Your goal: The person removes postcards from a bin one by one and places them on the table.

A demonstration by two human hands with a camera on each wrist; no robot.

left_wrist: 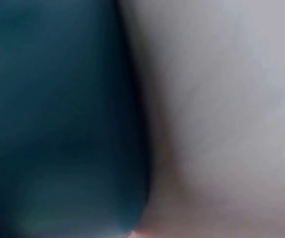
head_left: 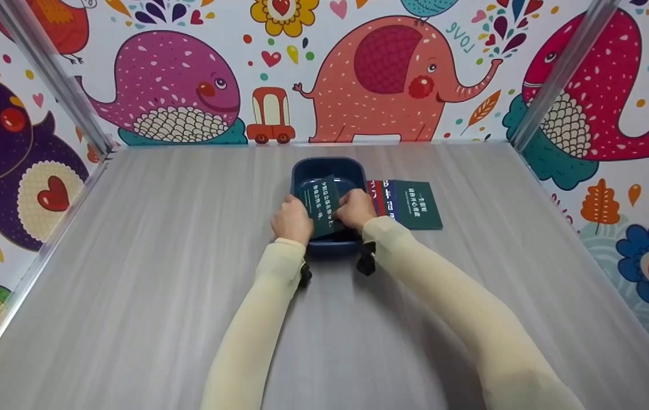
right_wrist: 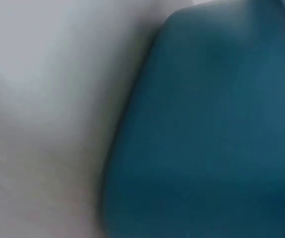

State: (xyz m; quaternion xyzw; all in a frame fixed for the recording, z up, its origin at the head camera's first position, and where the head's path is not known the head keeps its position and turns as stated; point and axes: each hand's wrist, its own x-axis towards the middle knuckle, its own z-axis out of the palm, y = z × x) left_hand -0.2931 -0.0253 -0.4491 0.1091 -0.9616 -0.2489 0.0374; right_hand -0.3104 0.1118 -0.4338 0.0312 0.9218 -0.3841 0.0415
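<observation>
A dark green card (head_left: 323, 205) with white print lies slightly tilted over a dark blue box (head_left: 330, 247). My right hand (head_left: 357, 209) pinches the card's right edge above the box. At the card's left edge my left hand (head_left: 292, 221) grips with curled fingers, right over the box's left rim; its fingertips are hidden. In the left wrist view the blurred box wall (left_wrist: 58, 119) fills the left side. The right wrist view shows the box's outer wall (right_wrist: 207, 124) close up, also blurred.
Right of the box lies another dark green printed card (head_left: 420, 205), beside a red, white and blue printed piece (head_left: 382, 196) partly covered by my right hand. The grey table (head_left: 176, 256) meets walls with cartoon animals (head_left: 176, 85) at the back and sides.
</observation>
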